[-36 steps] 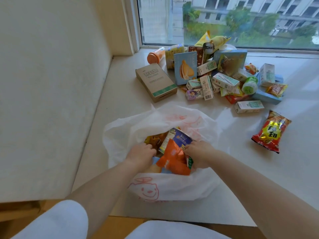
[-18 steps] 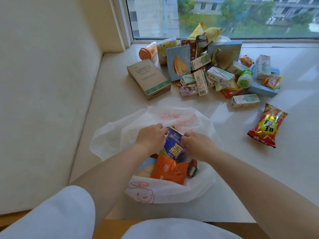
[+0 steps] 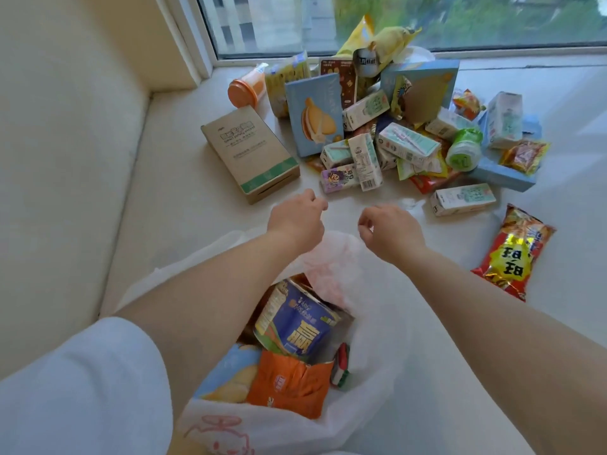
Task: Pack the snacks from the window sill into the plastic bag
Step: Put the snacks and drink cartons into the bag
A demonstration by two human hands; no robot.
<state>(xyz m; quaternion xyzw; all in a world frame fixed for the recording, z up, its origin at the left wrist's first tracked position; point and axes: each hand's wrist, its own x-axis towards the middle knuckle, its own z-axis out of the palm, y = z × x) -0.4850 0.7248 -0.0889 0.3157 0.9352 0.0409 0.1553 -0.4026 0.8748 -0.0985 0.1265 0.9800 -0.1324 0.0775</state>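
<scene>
A white plastic bag lies open on the sill in front of me, holding a blue packet, an orange packet and other snacks. My left hand and my right hand hover above the bag's far rim with fingers loosely curled, holding nothing. Beyond them lies the snack pile: a brown cardboard box, a light blue biscuit box, several small milk cartons such as one lying apart, and a red packet at the right.
The window sill is bounded by a wall on the left and the window at the back. An orange-lidded cup lies near the corner. A green-capped bottle sits in the pile.
Both hands have let go of the packets inside the bag and moved up and forward out of it, toward the snack pile. The blue packet stays in the bag.
</scene>
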